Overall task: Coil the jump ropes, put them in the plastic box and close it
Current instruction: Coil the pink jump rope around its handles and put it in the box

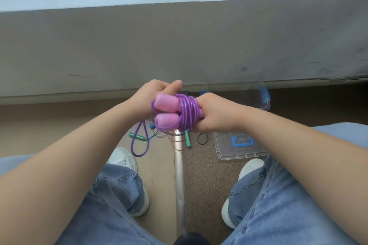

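my right grip point(214, 114) is clamped round the wound middle of the purple jump rope point(188, 110), fingers curled under the glossy, tube-like turns. my left grip point(151, 95) is closed on the same rope just behind its two pink handles point(167, 103), thumb up. the handles are smooth, rounded and matte, lying side by side with their ends toward me. the bundle is held in the air above the floor, between my knees, and one loose loop point(139, 145) of the rope hangs below it.

beneath, the floor point(157, 165) is smooth tan on the left and speckled brown on the right, split by a dull metal strip point(179, 175). a thin rope with green handles point(139, 137) lies tangled across the strip. to the right lies a clear plastic lid point(225, 149) with a blue piece in its middle. the clear plastic box point(265, 105), with blue clips, sits further back, partly hidden behind my right arm.

a scuffed grey ledge point(179, 45) runs across the far side. nearest me are faded blue jeans point(278, 205) and white shoes point(124, 159).
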`<state>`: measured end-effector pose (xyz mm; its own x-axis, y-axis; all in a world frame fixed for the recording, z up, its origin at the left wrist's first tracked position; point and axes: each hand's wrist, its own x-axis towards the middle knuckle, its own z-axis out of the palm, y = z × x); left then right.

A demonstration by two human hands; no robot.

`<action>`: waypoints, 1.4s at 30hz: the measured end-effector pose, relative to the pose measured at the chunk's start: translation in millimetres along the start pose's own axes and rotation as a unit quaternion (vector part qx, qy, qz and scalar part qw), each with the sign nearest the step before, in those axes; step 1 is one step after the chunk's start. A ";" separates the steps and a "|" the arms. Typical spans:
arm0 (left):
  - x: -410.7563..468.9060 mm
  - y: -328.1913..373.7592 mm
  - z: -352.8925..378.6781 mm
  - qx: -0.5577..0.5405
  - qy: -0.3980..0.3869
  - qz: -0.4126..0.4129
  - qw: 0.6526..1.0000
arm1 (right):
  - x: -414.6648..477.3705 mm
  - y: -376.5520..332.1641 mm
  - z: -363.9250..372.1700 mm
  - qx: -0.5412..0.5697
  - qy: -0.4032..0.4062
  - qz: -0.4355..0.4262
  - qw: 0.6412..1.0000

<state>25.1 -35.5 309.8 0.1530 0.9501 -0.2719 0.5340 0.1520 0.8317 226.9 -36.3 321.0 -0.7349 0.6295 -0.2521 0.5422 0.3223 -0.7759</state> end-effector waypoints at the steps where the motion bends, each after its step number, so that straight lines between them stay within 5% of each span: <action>1: -0.7 0.1 0.2 -0.050 -0.013 0.002 0.999 | 0.5 2.1 -1.3 0.035 0.019 0.004 0.999; 6: -3.6 0.4 13.9 -0.010 -0.013 -0.067 0.998 | 10.0 12.2 -13.3 0.114 0.182 0.069 0.974; 13: -6.3 11.1 35.3 0.218 -0.047 -0.030 0.974 | 20.0 30.5 -16.4 -0.088 0.235 0.203 0.947; 19: -13.3 14.7 35.1 0.478 -0.011 0.136 0.868 | 15.7 28.6 -5.0 -0.215 0.175 0.265 0.924; 23: -12.3 21.1 15.4 0.547 0.044 0.291 0.784 | 15.7 19.5 1.2 -0.263 0.111 0.239 0.928; 25: -8.9 19.8 1.3 0.527 0.029 0.362 0.769 | 14.6 14.6 1.8 -0.271 0.051 0.179 0.944; 29: -8.9 14.3 -17.1 0.461 0.021 0.403 0.791 | 10.8 7.5 2.1 -0.269 -0.033 0.048 0.961; 32: -11.9 11.4 -19.8 0.379 0.022 0.383 0.842 | 7.6 7.5 2.0 -0.251 -0.051 -0.007 0.967; 38: -9.8 9.9 -17.4 0.106 -0.035 0.103 0.988 | -0.4 2.9 1.3 -0.209 -0.031 -0.052 0.976; 42: -10.9 10.1 -7.7 -0.157 -0.065 -0.026 0.985 | -1.4 3.0 -1.0 -0.140 0.043 -0.041 0.988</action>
<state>22.5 -42.2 324.9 0.2486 0.8990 -0.3604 0.2637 0.2952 0.9183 229.9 -35.5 319.6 -0.7503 0.6472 -0.1345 0.5823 0.5508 -0.5979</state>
